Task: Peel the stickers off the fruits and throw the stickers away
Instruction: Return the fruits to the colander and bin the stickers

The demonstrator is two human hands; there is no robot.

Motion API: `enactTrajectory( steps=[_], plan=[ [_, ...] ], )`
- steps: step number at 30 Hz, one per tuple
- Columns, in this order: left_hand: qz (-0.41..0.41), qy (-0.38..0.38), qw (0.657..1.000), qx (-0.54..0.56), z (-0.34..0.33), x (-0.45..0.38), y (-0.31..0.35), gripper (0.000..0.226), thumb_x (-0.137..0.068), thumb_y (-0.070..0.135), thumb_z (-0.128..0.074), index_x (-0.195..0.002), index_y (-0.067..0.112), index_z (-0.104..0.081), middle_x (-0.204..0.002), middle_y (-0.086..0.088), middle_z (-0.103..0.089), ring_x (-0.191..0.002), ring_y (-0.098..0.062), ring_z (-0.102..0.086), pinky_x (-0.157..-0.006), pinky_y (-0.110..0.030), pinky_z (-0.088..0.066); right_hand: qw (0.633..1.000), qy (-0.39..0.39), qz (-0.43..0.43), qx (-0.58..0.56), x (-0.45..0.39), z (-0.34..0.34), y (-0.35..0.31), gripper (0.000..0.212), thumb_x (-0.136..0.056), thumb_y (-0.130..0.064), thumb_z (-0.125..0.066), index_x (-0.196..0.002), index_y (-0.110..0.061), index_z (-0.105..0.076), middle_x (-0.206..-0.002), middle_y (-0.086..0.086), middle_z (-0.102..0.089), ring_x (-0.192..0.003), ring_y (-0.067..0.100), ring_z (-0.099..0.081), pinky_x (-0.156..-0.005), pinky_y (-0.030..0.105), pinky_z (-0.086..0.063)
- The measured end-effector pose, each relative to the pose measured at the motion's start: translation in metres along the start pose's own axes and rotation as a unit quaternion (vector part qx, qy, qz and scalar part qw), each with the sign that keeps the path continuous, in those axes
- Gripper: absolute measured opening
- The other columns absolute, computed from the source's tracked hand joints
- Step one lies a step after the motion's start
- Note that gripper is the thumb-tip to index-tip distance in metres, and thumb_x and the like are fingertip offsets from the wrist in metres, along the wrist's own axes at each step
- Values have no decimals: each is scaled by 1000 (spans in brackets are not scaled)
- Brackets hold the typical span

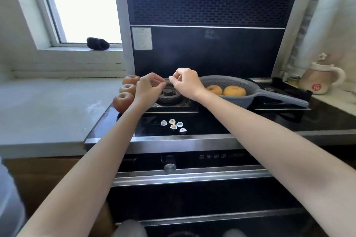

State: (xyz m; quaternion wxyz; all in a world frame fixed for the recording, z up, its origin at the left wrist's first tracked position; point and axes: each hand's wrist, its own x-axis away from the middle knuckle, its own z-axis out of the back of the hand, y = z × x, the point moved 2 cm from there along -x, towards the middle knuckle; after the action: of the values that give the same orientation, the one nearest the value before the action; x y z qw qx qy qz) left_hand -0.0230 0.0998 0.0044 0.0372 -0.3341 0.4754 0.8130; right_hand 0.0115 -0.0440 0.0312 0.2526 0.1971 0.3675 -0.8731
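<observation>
Nearest, a control knob [170,164] is seen on the stove front. Five peeled stickers [174,126] are laid in a cluster on the black glass cooktop [212,123], not yet binned. Beyond them, left hand [149,87] and right hand [185,82] are held close together above the burner [168,95], fingers curled and pinched; whether a sticker is held between them can't be told, too small. Three red apples [125,93] are lined up at the cooktop's left edge; two yellowish fruits [226,90] are left in the grey colander [250,90] on the right. Step judged: a sixth sticker being passed or unstuck from the fingers. Next move likely needed: it's set with the cluster, then colander fruit is checked and all stickers are binned; no bin is visible.
</observation>
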Motion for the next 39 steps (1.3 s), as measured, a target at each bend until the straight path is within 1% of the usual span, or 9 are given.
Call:
enactTrajectory(
  steps=[3,9,13,15,20,26,32,37,39],
  plan=[
    [40,28,998,-25,19,-4,-16,3,-83,17,-69,-86,19,-69,-78,5,-66,-78,-9,-63,-61,-8,-44,1000,-16,14,-10,-2,-15,-13,17,-92,-29,-59,-79,-17,-59,-65,-10,-57,-71,14,-58,-67,30,-45],
    [154,60,979,-115,55,-15,-66,21,-78,20,-60,-98,20,-68,-104,-9,-67,-105,-26,-60,-90,-34,-50,999,-42,17,-17,-3,-48,-22,15,-90,-26,-62,-81,-14,-62,-68,-3,-61,-73,18,-62,-71,33,-50],
    [220,-28,943,-248,59,-14,-94,52,-80,23,-56,-131,21,-49,-126,-19,-50,-121,-36,-43,-101,-44,-42,998,-64,13,-17,-1,-62,-19,13,-91,-25,-60,-83,-14,-63,-73,2,-68,-76,19,-64,-76,36,-52],
    [244,-71,942,-220,58,-9,-103,71,-75,22,-67,-139,23,-37,-130,-18,-39,-124,-37,-38,-103,-46,-40,997,-73,14,-12,-1,-66,-17,12,-91,-25,-61,-84,-15,-63,-73,2,-68,-76,18,-64,-77,35,-52],
    [187,-40,966,-175,61,-7,-110,79,-67,22,-82,-135,18,-43,-123,-17,-44,-110,-34,-50,-85,-34,-45,997,-71,4,-16,0,-67,-10,10,-89,-25,-62,-83,-17,-62,-73,1,-68,-76,17,-64,-75,32,-51],
    [141,72,980,-123,64,-5,-95,72,-62,22,-84,-126,18,-52,-121,-15,-45,-112,-34,-51,-101,-42,-45,998,-67,-3,-15,3,-60,-7,10,-90,-26,-62,-84,-17,-62,-75,3,-70,-77,17,-65,-79,33,-51],
    [48,71,995,-58,50,-12,-50,73,-61,27,-86,-126,23,-54,-122,-9,-54,-112,-23,-52,-92,-24,-39,996,-36,-27,-79,5,-36,-14,19,-92,-32,-61,-94,-13,-62,-82,9,-72,-80,21,-68,-84,39,-54],
    [-9,43,999,2,13,-8,-9,77,-61,26,-86,-126,21,-45,-93,14,-55,-85,6,-52,-69,0,-39,992,-31,-43,-114,4,-15,-12,64,-84,-50,-66,-136,-20,-43,-105,1,-66,-98,16,-64,-88,31,-50],
    [-21,15,999,29,-4,-10,2,80,-62,16,-84,-129,15,-39,-93,8,-57,-86,-6,-59,-69,-5,-44,992,-21,-59,-107,0,-8,-6,80,-77,-58,-68,-142,-24,-37,-118,2,-60,-105,18,-60,-91,34,-51]
  ],
)
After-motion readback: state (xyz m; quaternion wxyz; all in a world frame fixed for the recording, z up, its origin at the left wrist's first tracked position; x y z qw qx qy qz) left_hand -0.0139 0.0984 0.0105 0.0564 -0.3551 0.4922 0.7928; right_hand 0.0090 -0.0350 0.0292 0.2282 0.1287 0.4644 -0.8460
